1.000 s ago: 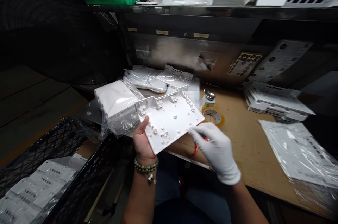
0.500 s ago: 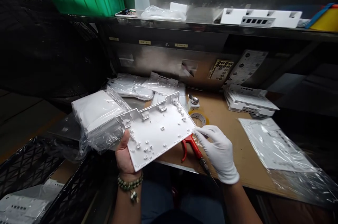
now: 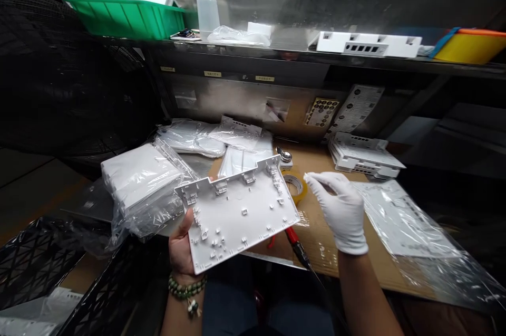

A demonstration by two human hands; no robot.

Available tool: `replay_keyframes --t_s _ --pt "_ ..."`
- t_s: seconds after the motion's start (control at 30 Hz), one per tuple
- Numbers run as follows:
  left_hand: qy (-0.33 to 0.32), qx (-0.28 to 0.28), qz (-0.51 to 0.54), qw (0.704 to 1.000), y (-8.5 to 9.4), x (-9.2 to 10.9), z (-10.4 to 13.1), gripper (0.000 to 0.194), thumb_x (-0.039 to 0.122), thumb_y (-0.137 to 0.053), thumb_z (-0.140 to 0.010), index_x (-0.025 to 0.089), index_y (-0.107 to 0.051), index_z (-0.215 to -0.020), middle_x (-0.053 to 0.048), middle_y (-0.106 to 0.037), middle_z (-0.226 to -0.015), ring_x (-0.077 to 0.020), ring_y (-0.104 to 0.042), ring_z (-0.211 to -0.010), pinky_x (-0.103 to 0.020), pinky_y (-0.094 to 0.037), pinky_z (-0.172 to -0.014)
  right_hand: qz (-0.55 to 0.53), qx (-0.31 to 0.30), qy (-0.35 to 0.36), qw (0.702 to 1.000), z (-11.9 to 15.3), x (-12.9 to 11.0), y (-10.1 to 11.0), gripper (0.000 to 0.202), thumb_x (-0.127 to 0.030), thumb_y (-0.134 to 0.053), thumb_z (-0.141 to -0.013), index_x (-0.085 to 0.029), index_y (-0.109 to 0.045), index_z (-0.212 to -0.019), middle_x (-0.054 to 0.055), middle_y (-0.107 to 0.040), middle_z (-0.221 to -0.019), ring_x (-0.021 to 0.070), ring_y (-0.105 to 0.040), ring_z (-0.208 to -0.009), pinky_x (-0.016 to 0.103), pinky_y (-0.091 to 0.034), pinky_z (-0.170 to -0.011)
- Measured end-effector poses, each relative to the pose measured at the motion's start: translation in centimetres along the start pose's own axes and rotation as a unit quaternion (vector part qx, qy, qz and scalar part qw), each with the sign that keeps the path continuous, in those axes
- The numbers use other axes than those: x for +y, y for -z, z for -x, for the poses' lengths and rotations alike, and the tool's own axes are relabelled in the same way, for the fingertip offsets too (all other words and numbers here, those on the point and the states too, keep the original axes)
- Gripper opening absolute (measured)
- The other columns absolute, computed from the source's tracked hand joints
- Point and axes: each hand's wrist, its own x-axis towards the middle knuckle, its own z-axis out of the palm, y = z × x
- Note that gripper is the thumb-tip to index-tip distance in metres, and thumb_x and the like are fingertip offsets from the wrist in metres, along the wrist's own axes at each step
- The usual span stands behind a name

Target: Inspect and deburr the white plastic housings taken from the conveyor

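My bare left hand [image 3: 182,246] grips the left edge of a white plastic housing panel [image 3: 233,220], thumb on top. The panel is tilted, its inner side with clips and small posts facing me. Off its right edge, my gloved right hand [image 3: 340,209] hovers over the bench, thumb and forefinger pinched together. Whatever may be between those fingertips is too small to make out. A red-handled tool with a cord [image 3: 292,236] lies below the panel, partly hidden by it. A roll of yellow tape [image 3: 295,187] sits between the panel and my right hand.
Bagged white panels [image 3: 136,172] are stacked at left, beside a black crate [image 3: 98,283]. More white housings [image 3: 366,156] are piled at right, near a plastic-wrapped panel [image 3: 411,220]. A shelf above carries a green bin [image 3: 122,17] and a squeeze bottle [image 3: 207,11].
My right hand has drawn away from the panel's right corner, toward the right. The panel has dropped slightly in view, still in my left hand. The camera view has tilted up.
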Motion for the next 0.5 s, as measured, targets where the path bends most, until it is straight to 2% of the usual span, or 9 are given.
replay_keyframes --t_s 0.1,0.2,0.27,0.33,0.5 --pt "0.012 -0.002 -0.005 1.0 -0.4 -0.7 0.3 0.05 0.034 -0.037 -0.1 0.03 -0.064 -0.142 -0.006 -0.068 -0.141 -0.0311 -0.038 -0.152 -0.055 -0.014 -0.129 -0.048 0.025 0.029 0.998 -1.7 -2.1 -0.6 0.012 -0.028 -0.075 -0.092 -0.024 -0.079 -0.102 0.005 -0.074 -0.102 0.0206 -0.071 -0.095 0.037 -0.059 -0.086" --pt "-0.04 0.065 -0.009 0.997 -1.2 -1.4 0.4 0.053 0.028 -0.04 -0.1 0.036 -0.053 -0.151 -0.004 -0.068 -0.142 -0.0315 -0.046 -0.147 -0.056 -0.021 -0.128 -0.045 0.013 0.054 0.997 -2.4 -3.1 -1.4 0.012 -0.026 -0.074 -0.093 -0.025 -0.079 -0.103 0.005 -0.074 -0.102 0.0201 -0.071 -0.095 0.038 -0.06 -0.087" --pt "-0.074 0.112 -0.013 0.991 -1.6 -1.7 0.4 0.058 0.027 -0.044 -0.099 0.04 -0.044 -0.155 -0.003 -0.065 -0.145 -0.0322 -0.05 -0.144 -0.056 -0.025 -0.127 -0.026 0.004 0.047 0.999 -2.4 -3.0 -1.8 0.011 -0.028 -0.073 -0.093 -0.025 -0.08 -0.101 0.004 -0.074 -0.1 0.0198 -0.071 -0.092 0.037 -0.06 -0.086" --pt "-0.077 0.137 -0.023 0.987 -1.7 -1.9 0.3 0.062 0.027 -0.049 -0.099 0.042 -0.038 -0.158 -0.003 -0.063 -0.149 -0.0327 -0.052 -0.142 -0.055 -0.028 -0.126 -0.017 0.001 0.03 0.999 -2.2 -2.7 -2.1 0.012 -0.031 -0.072 -0.093 -0.025 -0.08 -0.101 0.005 -0.074 -0.101 0.02 -0.071 -0.092 0.037 -0.06 -0.085" --pt "-0.068 0.149 -0.049 0.985 -1.0 -1.9 0.4 0.067 0.029 -0.054 -0.1 0.043 -0.029 -0.161 -0.006 -0.056 -0.155 -0.0336 -0.053 -0.141 -0.054 -0.03 -0.126 0.011 0.002 0.032 0.999 -2.1 -1.6 -2.1 0.015 -0.034 -0.071 -0.094 -0.024 -0.08 -0.101 0.005 -0.075 -0.102 0.0212 -0.071 -0.093 0.038 -0.06 -0.088"
